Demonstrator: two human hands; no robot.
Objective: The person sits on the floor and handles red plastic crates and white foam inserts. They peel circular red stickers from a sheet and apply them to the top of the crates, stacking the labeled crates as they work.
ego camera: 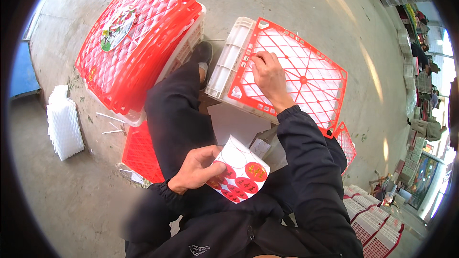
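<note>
In my left hand (199,168) is a curved sheet of round red stickers (236,182) with gold characters; its upper part shows bare backing with circular outlines. My right hand (269,75) rests on a red plastic lattice lid (303,80), near its left edge, fingertips bent down; whether a sticker is under them I cannot tell. White padding shows through the lattice. Beneath the lid is a white plastic crate (229,57). To the left, a stack of red lattice lids (143,43) lies on another white crate, its top lid bearing an oval label (118,28) and small red stickers.
White foam netting (66,122) lies on the floor at the left. Another red lattice piece (143,154) is beside my leg, and a grey-white board (236,122) lies between my legs. Strapped crates (373,222) stand at the lower right. People are in the far right background.
</note>
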